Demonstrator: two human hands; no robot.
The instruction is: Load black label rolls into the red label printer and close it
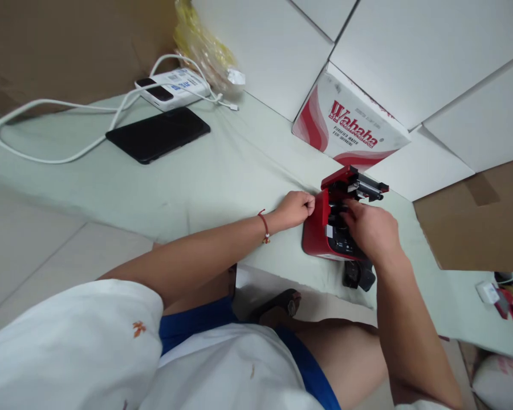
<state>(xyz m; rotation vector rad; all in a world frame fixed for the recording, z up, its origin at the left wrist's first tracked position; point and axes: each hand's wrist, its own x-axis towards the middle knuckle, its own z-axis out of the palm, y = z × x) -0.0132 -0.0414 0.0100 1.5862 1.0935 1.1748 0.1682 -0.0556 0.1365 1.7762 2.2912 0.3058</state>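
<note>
A red box-shaped machine (314, 233) with a black inside stands near the front edge of the pale green surface. Its hinged lid (354, 183) is raised, showing black and metal parts underneath. My left hand (297, 209) is closed in a fist against the machine's left side; whatever is inside the fist is hidden. From the right, my right hand (374, 228) reaches in under the lid, thumb and fingers pinched together in the dark opening. What they pinch is too dark to make out. A black part (359, 275) sticks out at the machine's front edge.
Behind the machine stands a Wahaha carton panel (350, 122) against white tiles. At left lie a black phone (160, 132), a white power bank (175, 88) with a looped white cable (38, 159), and a yellow plastic bag (205, 48). A cardboard box (479, 222) is at right.
</note>
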